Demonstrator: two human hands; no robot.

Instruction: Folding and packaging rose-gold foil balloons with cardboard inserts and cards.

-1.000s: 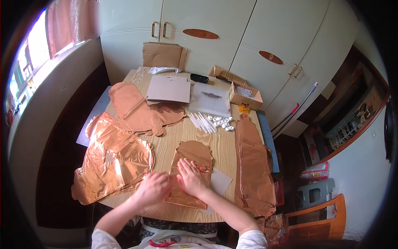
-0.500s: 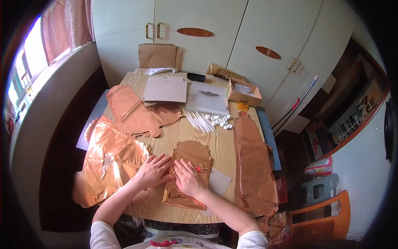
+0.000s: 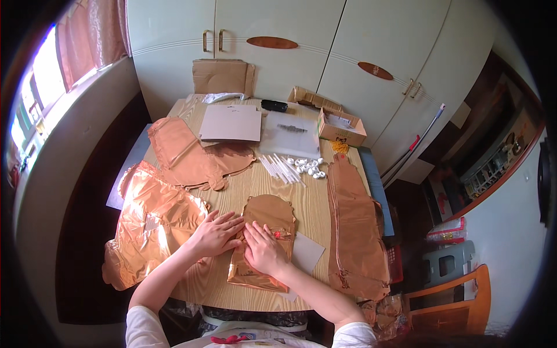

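On the table, a copper-coloured foil balloon point(image 3: 269, 211), folded flat into a narrow shape, lies before me with a small red spot on it. My right hand point(image 3: 264, 248) rests flat on its middle, fingers stretched out. My left hand point(image 3: 216, 234) is open too, its fingertips at the folded balloon's left edge. Partly under the balloon's right side is a pale grey card point(image 3: 307, 255). Left of my left forearm, a shiny unfolded copper foil balloon point(image 3: 154, 217) is spread, overhanging the table edge. My hands cover part of the folded balloon.
Matte copper foil pieces point(image 3: 194, 155) lie far left; long folded foil point(image 3: 357, 223) lies right. Beyond my hands are white sticks point(image 3: 281, 169), small white cups point(image 3: 311, 167), a clear plastic bag point(image 3: 290, 142), a pale card point(image 3: 232, 123), a black object point(image 3: 274, 105) and a cardboard box point(image 3: 341, 135).
The lower left corner of the spread foil balloon, blurred before, now hangs still. My left hand has shifted very slightly right; my right hand stays on the folded balloon.
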